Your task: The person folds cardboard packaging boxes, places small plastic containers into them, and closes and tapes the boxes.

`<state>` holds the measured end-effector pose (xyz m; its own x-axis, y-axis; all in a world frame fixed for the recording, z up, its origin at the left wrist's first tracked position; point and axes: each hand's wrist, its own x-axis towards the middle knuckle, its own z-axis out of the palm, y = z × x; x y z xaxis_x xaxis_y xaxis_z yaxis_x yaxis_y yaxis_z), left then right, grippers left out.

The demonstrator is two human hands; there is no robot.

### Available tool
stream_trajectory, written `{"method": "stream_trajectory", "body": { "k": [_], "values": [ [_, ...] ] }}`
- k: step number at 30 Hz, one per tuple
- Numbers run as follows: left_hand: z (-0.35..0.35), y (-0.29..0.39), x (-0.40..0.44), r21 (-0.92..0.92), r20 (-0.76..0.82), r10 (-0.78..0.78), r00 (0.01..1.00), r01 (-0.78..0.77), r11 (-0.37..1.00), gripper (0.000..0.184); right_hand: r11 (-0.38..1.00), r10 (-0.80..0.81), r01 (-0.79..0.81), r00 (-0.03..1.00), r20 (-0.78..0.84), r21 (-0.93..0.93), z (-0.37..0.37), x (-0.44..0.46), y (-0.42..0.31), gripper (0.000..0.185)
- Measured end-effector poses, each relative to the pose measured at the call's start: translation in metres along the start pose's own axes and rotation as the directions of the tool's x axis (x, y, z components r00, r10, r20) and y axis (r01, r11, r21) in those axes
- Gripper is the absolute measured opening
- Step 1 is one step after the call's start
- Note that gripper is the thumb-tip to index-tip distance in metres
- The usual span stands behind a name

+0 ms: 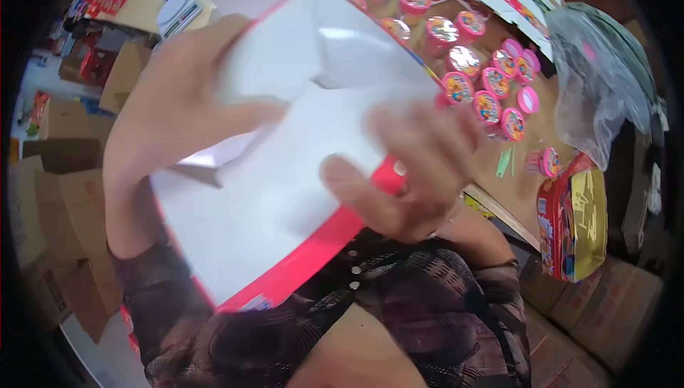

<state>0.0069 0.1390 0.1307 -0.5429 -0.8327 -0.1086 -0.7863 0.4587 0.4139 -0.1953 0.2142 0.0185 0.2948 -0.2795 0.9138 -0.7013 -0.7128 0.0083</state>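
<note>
A cardboard box (278,167), white inside with a red edge, is held up close in front of my chest. My left hand (192,96) grips its upper left side, with the thumb reaching over the white flaps. At the right side is my right hand (413,167), blurred by motion, its fingers spread over the box and the thumb near the red edge. Whether those fingers grip the box I cannot make out.
Several pink-lidded tubs (486,106) stand on the table at the upper right. Near them are a clear plastic bag (588,81), green sticks (504,163) and a red and gold box (573,224). A white scale (178,14) sits upper left, above cartons (68,121).
</note>
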Motion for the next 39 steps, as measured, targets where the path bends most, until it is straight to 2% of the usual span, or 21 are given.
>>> {"method": "stream_trajectory", "body": {
  "k": [2,3,5,7,9,11,12,14,15,21,24,27,28,29,31,32,33,34,36,37,39],
  "values": [
    [0.002,0.002,-0.019,-0.091,-0.072,0.024,0.997,-0.030,0.995,0.073,0.952,0.307,-0.302,0.941,-0.141,0.059,0.009,0.012,0.005,0.041],
    [0.010,0.002,-0.028,-0.157,-0.301,-0.018,0.953,-0.031,0.987,0.071,0.893,0.450,-0.436,0.868,-0.209,0.108,0.012,0.018,0.008,0.051],
    [0.040,0.005,-0.044,-0.261,-0.653,-0.075,0.753,-0.131,0.956,0.060,0.504,0.790,-0.702,0.610,0.060,0.503,0.000,0.026,0.010,0.065],
    [0.081,0.008,-0.057,-0.257,-0.859,-0.059,0.509,-0.327,0.909,0.052,0.075,0.803,-0.754,0.434,0.409,0.653,-0.017,0.026,0.006,0.070],
    [0.120,0.008,-0.060,-0.303,-0.869,-0.028,0.494,-0.486,0.820,0.053,0.371,0.545,-0.679,0.712,0.444,0.634,-0.024,0.020,0.006,0.050],
    [0.154,0.006,-0.049,-0.470,-0.699,0.043,0.714,-0.504,0.725,0.054,0.602,0.188,-0.503,0.844,0.502,0.620,-0.028,0.013,0.005,0.031],
    [0.169,0.005,-0.037,-0.557,-0.577,0.073,0.814,-0.457,0.693,0.054,0.611,0.198,-0.504,0.844,0.499,0.610,-0.033,0.010,0.005,0.031],
    [0.198,0.001,-0.010,-0.682,-0.329,0.105,0.938,-0.313,0.661,0.056,0.939,0.284,-0.343,0.782,0.555,0.002,-0.046,0.003,0.005,0.024],
    [0.212,-0.002,0.004,-0.719,-0.213,0.112,0.970,-0.234,0.655,0.056,0.950,0.294,-0.304,0.782,0.549,-0.075,-0.051,-0.004,0.008,0.019],
    [0.252,-0.041,0.066,-0.748,0.179,-0.009,0.984,0.142,0.648,0.060,0.920,0.392,-0.276,0.649,0.652,-0.279,-0.033,-0.107,0.016,0.013],
    [0.247,-0.054,0.076,-0.973,-0.057,-0.095,0.994,-0.034,0.227,0.047,0.881,0.473,-0.324,0.592,0.653,-0.344,-0.018,-0.143,0.030,0.011],
    [0.249,-0.003,0.068,-0.945,-0.184,-0.060,0.981,-0.160,0.287,0.040,0.848,0.529,-0.283,0.516,0.674,-0.448,-0.029,-0.140,0.023,0.010],
    [0.249,0.015,0.066,-0.921,-0.254,-0.044,0.966,-0.227,0.317,0.038,0.850,0.525,-0.364,0.527,0.669,-0.381,-0.045,-0.122,0.019,0.010],
    [0.247,0.023,0.068,-0.889,-0.325,-0.028,0.945,-0.295,0.350,0.036,0.789,0.599,-0.491,0.487,0.635,-0.368,-0.069,-0.109,0.025,0.011],
    [0.247,0.021,0.080,-0.895,-0.276,-0.001,0.961,-0.257,0.365,0.035,0.622,0.734,-0.717,0.394,0.553,-0.315,-0.117,-0.083,0.035,0.014],
    [0.248,0.015,0.084,-0.899,-0.223,0.012,0.975,-0.210,0.383,0.035,0.539,0.839,-0.779,0.460,0.292,-0.321,-0.141,-0.096,0.053,0.017],
    [0.248,0.008,0.087,-0.901,-0.166,0.021,0.986,-0.161,0.404,0.035,0.319,0.933,-0.621,0.339,0.122,-0.716,-0.160,-0.088,0.074,0.019],
    [0.248,0.002,0.092,-0.898,-0.113,0.030,0.993,-0.115,0.425,0.034,0.349,0.870,-0.561,0.492,0.038,-0.751,-0.184,-0.127,0.113,0.033],
    [0.253,0.001,0.106,-0.894,-0.165,0.028,0.986,-0.161,0.418,0.034,0.363,0.774,-0.375,0.632,0.051,-0.853,-0.209,-0.205,0.167,0.050],
    [0.257,0.004,0.115,-0.890,-0.210,0.037,0.977,-0.207,0.406,0.034,0.373,0.770,-0.376,0.635,0.057,-0.848,-0.214,-0.229,0.177,0.050],
    [0.264,0.011,0.126,-0.877,-0.296,0.056,0.953,-0.295,0.380,0.033,0.241,0.959,-0.682,0.277,0.060,-0.690,-0.215,-0.256,0.192,0.061]
  ]
}}
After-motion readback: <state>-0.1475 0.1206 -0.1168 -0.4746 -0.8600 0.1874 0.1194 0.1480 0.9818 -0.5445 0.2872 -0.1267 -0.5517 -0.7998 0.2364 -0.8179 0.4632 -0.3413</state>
